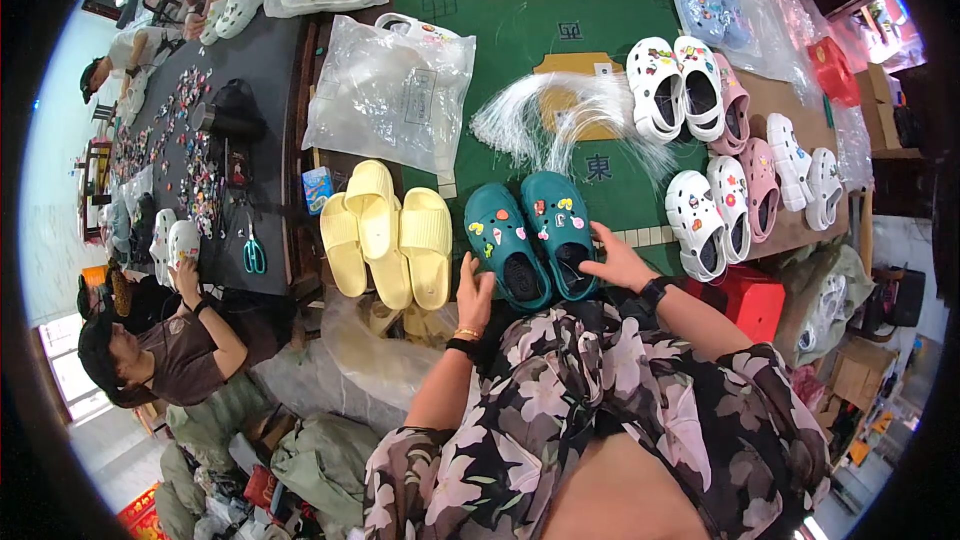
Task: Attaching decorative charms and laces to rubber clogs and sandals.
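Green table mat [520, 30], far to near across the bench; work sits at its near edge.

Pair of teal clogs [530, 235] side by side at the near edge of the mat, centre of scene, soles down, charms on the uppers. Long axes run near-to-far, slightly tilted left; toes point far, heel openings toward the person.

Yellow slides [385, 235] just left of the clogs, same near-far lie. White clogs [678, 88] and pink clogs [745, 140] in rows to the right, well apart from the teal pair. Bundle of clear plastic ties [560, 115] just beyond the teal toes.

Right hand [618, 262]: open, fingers flat, resting on the heel rim of the right teal clog; nothing clasped.
Left hand [474, 295]: fingers loosely extended, touching the near left edge of the left teal clog; nothing clasped.

Judgement: step in hand looks like squaring up the decorated pair. Next move would call for a firm hold at both heels, keeping the two shoes parallel.
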A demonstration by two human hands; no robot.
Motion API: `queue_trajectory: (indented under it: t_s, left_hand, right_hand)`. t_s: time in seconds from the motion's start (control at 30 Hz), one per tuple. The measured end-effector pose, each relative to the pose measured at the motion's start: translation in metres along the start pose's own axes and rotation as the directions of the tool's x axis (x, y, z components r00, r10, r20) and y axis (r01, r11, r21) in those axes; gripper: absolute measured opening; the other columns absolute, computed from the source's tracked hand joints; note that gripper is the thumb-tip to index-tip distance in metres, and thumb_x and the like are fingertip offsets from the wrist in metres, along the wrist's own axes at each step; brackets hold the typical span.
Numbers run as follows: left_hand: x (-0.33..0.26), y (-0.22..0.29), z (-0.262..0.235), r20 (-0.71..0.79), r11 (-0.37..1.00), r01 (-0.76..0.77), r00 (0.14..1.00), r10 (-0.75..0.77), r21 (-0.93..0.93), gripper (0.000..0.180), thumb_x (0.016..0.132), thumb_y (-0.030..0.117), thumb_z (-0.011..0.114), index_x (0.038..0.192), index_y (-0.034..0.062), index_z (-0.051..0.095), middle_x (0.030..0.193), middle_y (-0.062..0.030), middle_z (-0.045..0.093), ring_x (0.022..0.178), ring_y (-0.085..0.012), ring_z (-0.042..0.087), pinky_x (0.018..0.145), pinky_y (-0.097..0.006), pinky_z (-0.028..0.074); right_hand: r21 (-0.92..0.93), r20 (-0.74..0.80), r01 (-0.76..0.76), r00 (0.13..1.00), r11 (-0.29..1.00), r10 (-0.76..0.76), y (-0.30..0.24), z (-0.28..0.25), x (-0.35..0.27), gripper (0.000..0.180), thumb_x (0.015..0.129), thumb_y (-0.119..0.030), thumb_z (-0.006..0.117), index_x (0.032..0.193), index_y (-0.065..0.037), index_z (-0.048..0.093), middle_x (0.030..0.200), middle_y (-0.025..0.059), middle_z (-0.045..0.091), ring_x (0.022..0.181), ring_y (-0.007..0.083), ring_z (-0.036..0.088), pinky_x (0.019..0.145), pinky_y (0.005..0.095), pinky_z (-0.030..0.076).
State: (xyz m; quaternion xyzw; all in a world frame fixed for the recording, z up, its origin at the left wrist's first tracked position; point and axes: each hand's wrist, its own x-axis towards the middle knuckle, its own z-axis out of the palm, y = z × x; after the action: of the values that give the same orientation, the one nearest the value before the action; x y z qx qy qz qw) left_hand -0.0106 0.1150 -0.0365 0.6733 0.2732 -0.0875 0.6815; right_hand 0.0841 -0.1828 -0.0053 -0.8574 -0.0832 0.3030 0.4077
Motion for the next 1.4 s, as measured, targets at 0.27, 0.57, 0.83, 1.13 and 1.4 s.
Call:
queue_trajectory:
  t_s: [0.27,0.57,0.83,1.13,1.4]
  left_hand:
    - [0.007,0.005,0.019,-0.016,0.756,-0.232,0.952,0.305,0.612,0.081,0.075,0.010,0.061,0.146,-0.0006,0.022,0.134,-0.0286,0.044,0.114,-0.0440,0.051,0.094,-0.044,0.045]
    - [0.022,0.023,0.023,-0.075,0.722,-0.150,0.960,0.269,0.676,0.071,0.077,0.005,0.055,0.142,-0.0049,0.026,0.137,-0.0299,0.039,0.118,-0.0453,0.048,0.095,-0.043,0.045]
    - [-0.012,0.044,0.026,0.037,0.476,-0.386,0.806,0.591,0.790,0.036,0.078,0.012,0.067,0.111,0.0033,0.059,0.111,-0.0164,0.059,0.106,-0.0343,0.053,0.092,-0.043,0.042]
    - [-0.013,0.029,0.020,0.489,0.143,-0.527,0.840,0.233,0.838,0.022,0.068,0.019,0.072,0.088,0.0138,0.068,0.092,-0.0016,0.066,0.097,-0.0237,0.058,0.080,-0.040,0.040]
    - [0.027,0.073,-0.013,0.366,0.901,-0.124,0.930,-0.041,0.415,0.026,0.080,0.022,0.053,0.088,-0.0009,0.062,0.076,-0.0121,0.062,0.073,-0.0229,0.060,0.068,-0.034,0.047]
  right_hand:
    - [-0.367,-0.129,-0.158,0.985,0.917,0.117,-0.017,0.025,0.035,0.068,0.076,-0.007,0.056,0.138,0.005,0.028,0.095,0.0311,0.062,0.083,0.0458,0.061,0.073,0.0537,0.049]
    - [-0.475,-0.115,-0.016,0.992,0.880,-0.045,-0.025,0.023,0.079,0.071,0.080,-0.013,0.058,0.140,0.006,0.025,0.093,0.0271,0.063,0.081,0.0426,0.063,0.070,0.0494,0.052]
    - [-0.399,-0.099,0.057,0.990,0.915,-0.105,-0.031,0.009,0.063,0.075,0.079,-0.020,0.065,0.140,0.001,0.027,0.109,0.0239,0.060,0.097,0.0408,0.060,0.082,0.0462,0.050]
    - [-0.360,0.518,0.647,0.738,0.672,-0.433,-0.049,-0.025,0.037,0.030,0.075,-0.015,0.066,0.104,-0.009,0.059,0.096,0.0102,0.059,0.088,0.0312,0.063,0.073,0.0413,0.052]
    - [-0.066,0.398,0.260,0.892,0.963,-0.213,-0.073,-0.036,0.072,0.026,0.075,-0.024,0.068,0.092,-0.004,0.065,0.084,0.0169,0.064,0.077,0.0338,0.063,0.067,0.0422,0.049]
